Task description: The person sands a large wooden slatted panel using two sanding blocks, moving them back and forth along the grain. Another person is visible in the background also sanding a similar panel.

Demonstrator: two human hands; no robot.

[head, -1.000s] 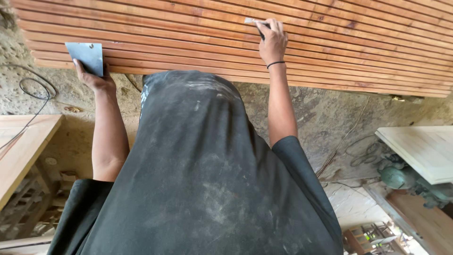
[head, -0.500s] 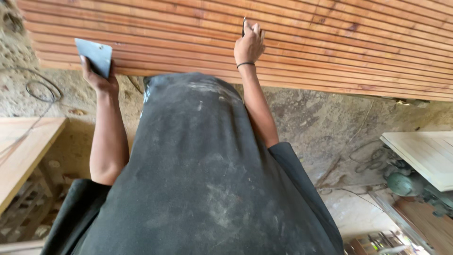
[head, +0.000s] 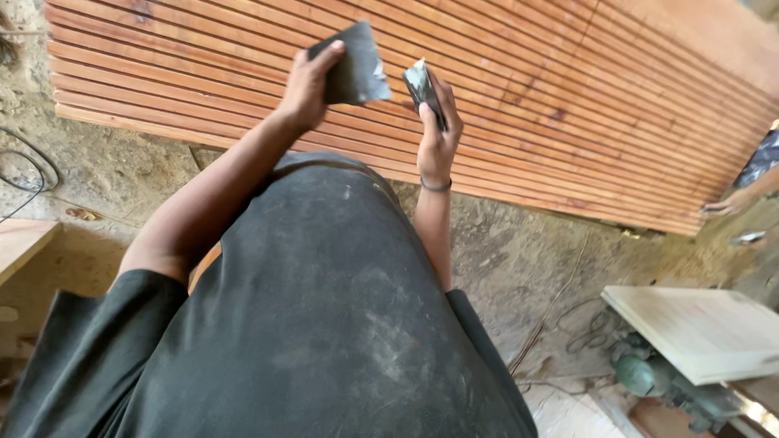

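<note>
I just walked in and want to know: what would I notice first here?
The big slatted wood panel fills the top. In front of it the left hand holds a flat grey plate, and the right hand holds a small scraper beside it. Another person's hand rests at the panel's far right edge.

A slatted wooden panel [head: 519, 89] of reddish-brown timber, matt and ridged with narrow grooves. A flat metal plate [head: 357, 57], dull grey, smeared with pale paste. A small scraper [head: 423, 88] with a dark blade. Dusty black cloth shirt [head: 324, 324]. Rough earthen ground [head: 519, 243]. A pale, smooth wooden board [head: 698, 328].
</note>
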